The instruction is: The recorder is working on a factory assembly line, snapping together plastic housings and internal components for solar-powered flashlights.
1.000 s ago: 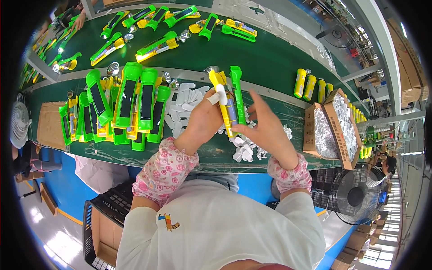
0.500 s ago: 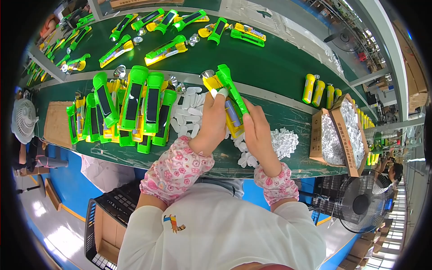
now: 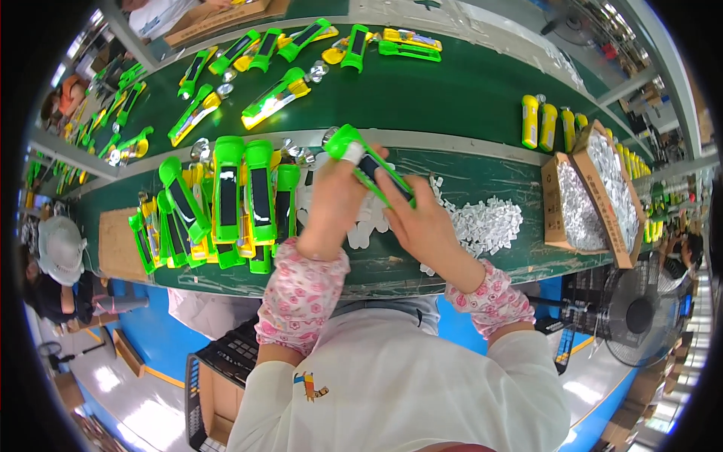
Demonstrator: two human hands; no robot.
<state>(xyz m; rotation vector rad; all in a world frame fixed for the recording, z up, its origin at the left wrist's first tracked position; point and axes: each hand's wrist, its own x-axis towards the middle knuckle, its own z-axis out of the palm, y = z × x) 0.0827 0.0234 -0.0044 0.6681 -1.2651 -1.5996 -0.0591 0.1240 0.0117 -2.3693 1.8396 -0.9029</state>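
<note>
Between my hands is a flashlight [image 3: 371, 167] with a green shell and a dark panel, its head tilted up to the left. My left hand [image 3: 331, 200], somewhat blurred, is closed around the head end; a white fingertip cover shows there. My right hand [image 3: 423, 222] grips the lower end, fingers lying over the dark panel. Little of the yellow underside shows. Beneath and beside my hands lie flat white oval pieces [image 3: 361, 232]. Right of them is a heap of small white pieces [image 3: 493, 226]. Several green-and-yellow flashlights [image 3: 228, 188] are stacked at my left.
Across the bench, a green conveyor belt [image 3: 422, 94] carries opened flashlights and yellow bodies [image 3: 530, 120]. At the right stands a cardboard box [image 3: 561, 200] of small pale parts. A cardboard sheet [image 3: 120, 241] lies far left. Below are a black crate [image 3: 207, 392] and a fan [image 3: 640, 313].
The green shell stood apart from the yellow half before; now it lies over it. Both hands have turned the flashlight panel-up and moved it slightly. The whole view has shifted a little.
</note>
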